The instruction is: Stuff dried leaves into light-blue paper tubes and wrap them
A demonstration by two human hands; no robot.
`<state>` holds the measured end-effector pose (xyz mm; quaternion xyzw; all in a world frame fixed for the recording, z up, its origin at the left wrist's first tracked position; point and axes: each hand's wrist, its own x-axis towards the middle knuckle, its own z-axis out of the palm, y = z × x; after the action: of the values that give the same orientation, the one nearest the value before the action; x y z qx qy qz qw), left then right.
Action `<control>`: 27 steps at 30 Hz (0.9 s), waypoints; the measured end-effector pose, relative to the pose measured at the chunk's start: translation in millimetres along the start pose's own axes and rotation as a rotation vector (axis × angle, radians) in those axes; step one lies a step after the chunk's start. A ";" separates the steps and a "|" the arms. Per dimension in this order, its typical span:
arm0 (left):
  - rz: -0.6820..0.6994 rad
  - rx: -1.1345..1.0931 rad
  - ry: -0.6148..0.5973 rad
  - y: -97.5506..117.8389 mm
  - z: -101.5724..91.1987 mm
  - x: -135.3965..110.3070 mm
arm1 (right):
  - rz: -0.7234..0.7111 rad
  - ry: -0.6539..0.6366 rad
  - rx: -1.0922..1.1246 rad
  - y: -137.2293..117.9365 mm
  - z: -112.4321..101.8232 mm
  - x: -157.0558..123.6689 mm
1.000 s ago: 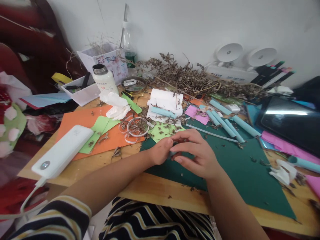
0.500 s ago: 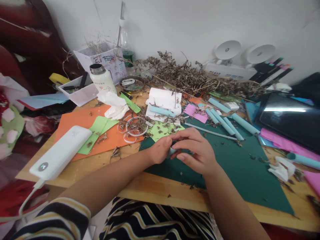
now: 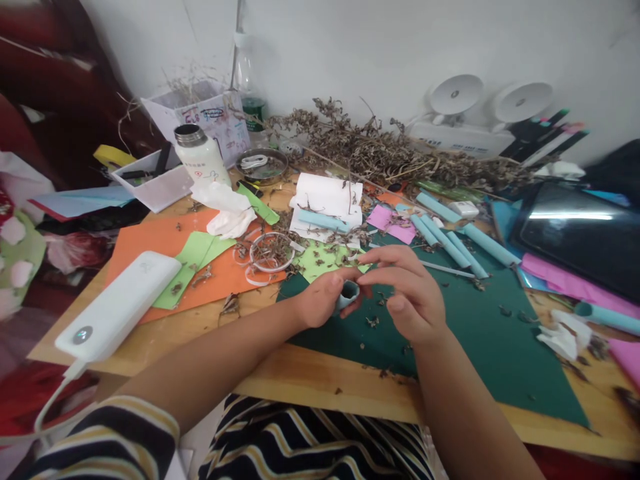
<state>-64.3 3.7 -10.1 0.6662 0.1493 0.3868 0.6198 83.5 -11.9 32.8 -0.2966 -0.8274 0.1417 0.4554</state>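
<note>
A short light-blue paper tube [image 3: 347, 295] is gripped in my left hand [image 3: 323, 300], its open end facing up toward me and dark inside. Just to its right hovers my right hand [image 3: 413, 293], fingers apart and slightly bent, with nothing in them. Both hands are above a dark green paper sheet [image 3: 480, 347] sprinkled with dry leaf bits. Beyond them lie several rolled light-blue paper tubes [image 3: 447, 250], and a further blue tube [image 3: 324, 221] rests on white paper [image 3: 327, 191]. A roll of tape [image 3: 273, 252] with dried leaves around it sits left of my hands.
Dried branches [image 3: 380, 150] stretch along the wall. At left are a white power bank [image 3: 120, 303] with its cable, orange paper [image 3: 145, 247], crumpled tissue [image 3: 227, 213] and an uncapped bottle [image 3: 203, 157]. A black tablet-like panel [image 3: 585, 233] and a white router [image 3: 460, 139] stand at right.
My right hand has drawn back to the right from the blue tube, and its fingers have spread. The tube's open end now shows; my left hand keeps hold of it.
</note>
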 end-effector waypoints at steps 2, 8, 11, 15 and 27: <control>0.009 0.002 0.000 0.9 0.1 -0.1 | -0.034 -0.018 -0.030 0.8 -0.6 0.4; 0.021 0.117 0.034 5.2 0.4 1.2 | -0.123 -0.107 -0.081 1.0 3.1 2.8; 0.025 0.157 0.034 3.6 0.1 1.3 | -0.125 -0.130 -0.106 0.9 3.6 2.2; 0.009 0.182 0.044 -1.6 -0.3 -0.6 | -0.135 -0.150 -0.140 -0.7 3.9 2.8; 0.114 0.170 0.001 3.9 0.9 3.0 | -0.178 -0.142 -0.272 -7.9 5.7 2.3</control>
<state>-62.8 4.4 -5.4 0.7235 0.1439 0.4077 0.5381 74.9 -16.4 35.2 -0.2702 -0.8921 0.0083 0.3622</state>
